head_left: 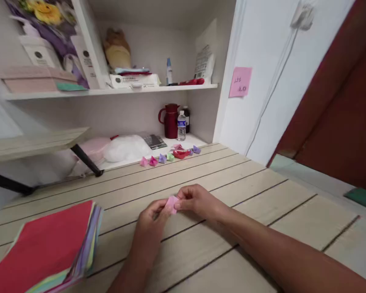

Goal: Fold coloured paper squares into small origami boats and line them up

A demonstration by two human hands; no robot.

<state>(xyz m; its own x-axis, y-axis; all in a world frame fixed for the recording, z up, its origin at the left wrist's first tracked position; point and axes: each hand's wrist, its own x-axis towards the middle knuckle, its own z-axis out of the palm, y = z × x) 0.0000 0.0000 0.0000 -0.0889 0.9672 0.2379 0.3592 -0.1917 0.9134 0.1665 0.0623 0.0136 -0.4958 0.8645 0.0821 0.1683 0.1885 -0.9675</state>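
Wide-open boards on the table [271,195] beyond the right forearm [268,242] — but that forearm itself bars the near right! Over to the left, a bare lane runs between the left hand [151,226] and the paper stack [51,244]. Straight ahead, open planks, then the row of folded papers [170,157] blocks the far edge — black legs [87,160] obstruct far left.

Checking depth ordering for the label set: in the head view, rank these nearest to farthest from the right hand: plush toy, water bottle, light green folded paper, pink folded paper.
1. Pink folded paper: in the fingers of the right hand.
2. Light green folded paper: ahead, in the row.
3. Water bottle: beyond the row.
4. Plush toy: upper shelf, left.
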